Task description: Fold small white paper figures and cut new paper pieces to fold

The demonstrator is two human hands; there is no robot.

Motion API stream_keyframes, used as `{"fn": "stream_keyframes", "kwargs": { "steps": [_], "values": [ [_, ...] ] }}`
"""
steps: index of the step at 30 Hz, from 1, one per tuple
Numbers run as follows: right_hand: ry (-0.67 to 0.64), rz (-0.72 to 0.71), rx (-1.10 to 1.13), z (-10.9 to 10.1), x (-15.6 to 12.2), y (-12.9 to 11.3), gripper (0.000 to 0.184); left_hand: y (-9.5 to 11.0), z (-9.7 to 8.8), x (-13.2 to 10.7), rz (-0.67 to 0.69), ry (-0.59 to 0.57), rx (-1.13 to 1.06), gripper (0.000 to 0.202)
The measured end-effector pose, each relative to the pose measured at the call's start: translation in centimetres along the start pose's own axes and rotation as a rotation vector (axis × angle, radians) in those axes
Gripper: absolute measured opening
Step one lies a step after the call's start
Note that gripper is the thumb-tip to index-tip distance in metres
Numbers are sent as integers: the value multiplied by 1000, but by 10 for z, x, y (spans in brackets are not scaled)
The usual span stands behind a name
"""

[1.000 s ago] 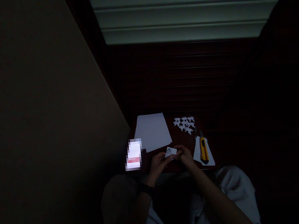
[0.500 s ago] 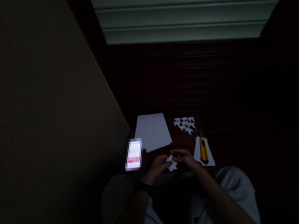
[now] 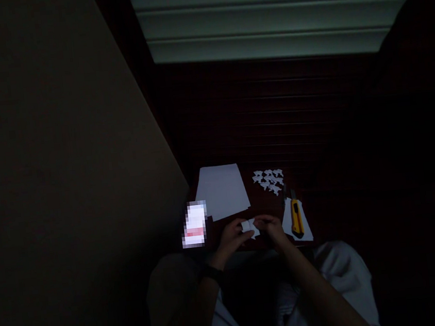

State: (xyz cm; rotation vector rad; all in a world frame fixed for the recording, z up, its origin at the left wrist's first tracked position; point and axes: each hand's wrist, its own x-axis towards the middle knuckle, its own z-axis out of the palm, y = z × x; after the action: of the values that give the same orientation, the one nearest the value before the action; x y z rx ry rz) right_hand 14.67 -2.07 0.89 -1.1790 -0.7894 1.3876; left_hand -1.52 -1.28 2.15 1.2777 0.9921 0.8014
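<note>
Looks like the person is mid-fold on a little white paper piece (image 3: 249,227), held up between both hands over the near side of a small dark table (image 3: 265,205). The left hand (image 3: 232,235) pinches its left side, thumb on top, and the right hand (image 3: 271,228) seems to have its fingertips closed on the right side (super dim in there, so no telling exactly where each finger sits). I can't make out which crease is being worked either. My guess is the next move calls for one hand keeping the piece steady while the other presses or turns a flap, all small fingertip stuff.

As for room, it's snug. A stack of white sheets (image 3: 222,191) lies just beyond the left hand, with a glowing screen (image 3: 195,222) out to its left. Ahead and slightly right of the right hand there's a cluster of small folded shapes (image 3: 268,181), and a yellow cutter (image 3: 297,219) rests on paper slips (image 3: 307,235) just right of that hand. Bare tabletop shows between stack and cluster, ahead of the fingers. The table's near edge is right by the wrists, so a dropped piece could slip toward the lap.
</note>
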Motion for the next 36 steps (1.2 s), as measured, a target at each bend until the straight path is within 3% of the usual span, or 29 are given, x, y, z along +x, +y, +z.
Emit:
{"fn": "stream_keyframes", "kwargs": {
  "steps": [3, 8, 14, 17, 22, 27, 36],
  "values": [
    [56, -28, -46, 2, 2, 4, 19, -4, 2, 1, 43, 75, 10, 53],
    [13, -65, -86, 0, 0, 4, 21, -3, 0, 1, 138, 153, -27, 52],
    [-197, -63, -92, -1, -2, -5, 42, -2, -6, -1, 142, 131, -25, 46],
    [-285, -53, -144, -1, -3, -7, 31, -3, -8, -1, 116, 114, -15, 45],
    [-244, -4, -212, -2, -4, -5, 25, 1, -8, -3, 129, 118, -10, 43],
    [-143, -41, -187, 0, -4, -3, 23, 6, -6, -5, 148, 41, -60, 45],
    [-100, -33, -250, -2, -5, -2, 22, 1, -7, -1, 103, 16, -48, 51]
  ]
}}
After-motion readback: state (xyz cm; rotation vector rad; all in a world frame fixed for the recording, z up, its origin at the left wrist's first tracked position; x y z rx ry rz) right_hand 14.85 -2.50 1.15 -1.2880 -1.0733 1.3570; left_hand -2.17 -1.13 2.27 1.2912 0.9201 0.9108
